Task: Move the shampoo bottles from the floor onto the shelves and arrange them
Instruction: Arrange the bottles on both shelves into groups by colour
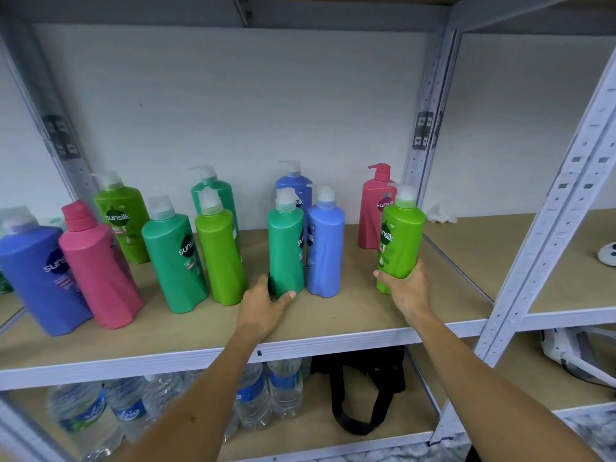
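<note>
We see a metal rack whose middle shelf (350,315) carries a loose row of shampoo bottles, all upright. From the left stand a blue bottle (36,271), a pink bottle (100,275), a lime bottle (121,221) behind them, a teal bottle (173,261) and a second lime one (220,255), with another teal one behind it. Near the middle, a teal bottle (286,248) and a light blue bottle (325,248) stand side by side, touching. A pink pump bottle (373,211) stands at the back right. Our right hand (405,288) has its grip wrapped round the base of a lime bottle (401,235), just in front of the pink one. Our left hand (266,306) has a wide grip, thumb and fingers resting against the base of the middle teal bottle. Below, water bottles (266,391) and a black bag (363,385) sit on the lower shelf.
</note>
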The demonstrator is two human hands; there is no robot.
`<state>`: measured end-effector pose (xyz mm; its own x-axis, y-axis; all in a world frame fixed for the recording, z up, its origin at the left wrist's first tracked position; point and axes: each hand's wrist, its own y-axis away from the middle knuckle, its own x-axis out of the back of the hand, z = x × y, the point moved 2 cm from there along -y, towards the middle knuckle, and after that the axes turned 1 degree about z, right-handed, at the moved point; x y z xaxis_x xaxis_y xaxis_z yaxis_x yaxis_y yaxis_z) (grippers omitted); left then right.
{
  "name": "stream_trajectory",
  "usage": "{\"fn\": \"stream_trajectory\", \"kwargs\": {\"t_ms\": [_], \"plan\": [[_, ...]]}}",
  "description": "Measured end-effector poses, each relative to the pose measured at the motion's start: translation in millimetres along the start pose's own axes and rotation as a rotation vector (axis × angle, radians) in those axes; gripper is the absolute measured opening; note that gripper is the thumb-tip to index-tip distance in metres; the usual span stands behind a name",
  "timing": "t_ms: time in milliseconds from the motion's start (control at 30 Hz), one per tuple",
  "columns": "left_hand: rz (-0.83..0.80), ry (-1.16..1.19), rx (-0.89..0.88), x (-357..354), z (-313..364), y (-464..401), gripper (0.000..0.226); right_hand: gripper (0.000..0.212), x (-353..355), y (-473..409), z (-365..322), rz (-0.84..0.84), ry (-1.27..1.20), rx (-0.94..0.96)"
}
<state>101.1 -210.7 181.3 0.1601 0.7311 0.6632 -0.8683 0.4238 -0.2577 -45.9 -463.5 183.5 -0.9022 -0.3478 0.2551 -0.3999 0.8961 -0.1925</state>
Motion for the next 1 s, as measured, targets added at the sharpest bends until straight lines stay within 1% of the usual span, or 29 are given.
{"fn": "stream_trajectory", "kwargs": {"t_ms": [133, 267, 333, 533, 700, 867, 933, 1000], "plan": [[0.023, 0.005, -0.003, 3, -1, 6, 0.046, 0.066, 3, 13, -4, 0.008, 0.027, 0.021], [0.016, 0.091, -0.009, 10, -11, 19, 0.055, 0.061, 7, 42, -8, 0.028, 0.065, 0.058], [0.022, 0.099, 0.02, 16, -19, 29, 0.058, 0.061, 4, 58, -8, 0.024, 0.083, 0.052], [0.094, 0.072, 0.032, 49, -47, 55, 0.044, 0.059, -14, 114, -24, -0.048, 0.101, 0.107], [0.23, 0.101, 0.129, 92, -81, 62, 0.033, 0.061, -52, 156, -50, -0.168, 0.112, 0.191], [0.457, 0.128, 0.286, 138, -121, 69, 0.024, 0.062, -109, 194, -70, -0.313, 0.081, 0.249], [0.534, 0.148, 0.345, 154, -136, 70, 0.022, 0.063, -132, 209, -78, -0.365, 0.077, 0.26], [0.586, 0.166, 0.364, 167, -146, 67, 0.025, 0.064, -156, 223, -87, -0.409, 0.069, 0.271]]}}
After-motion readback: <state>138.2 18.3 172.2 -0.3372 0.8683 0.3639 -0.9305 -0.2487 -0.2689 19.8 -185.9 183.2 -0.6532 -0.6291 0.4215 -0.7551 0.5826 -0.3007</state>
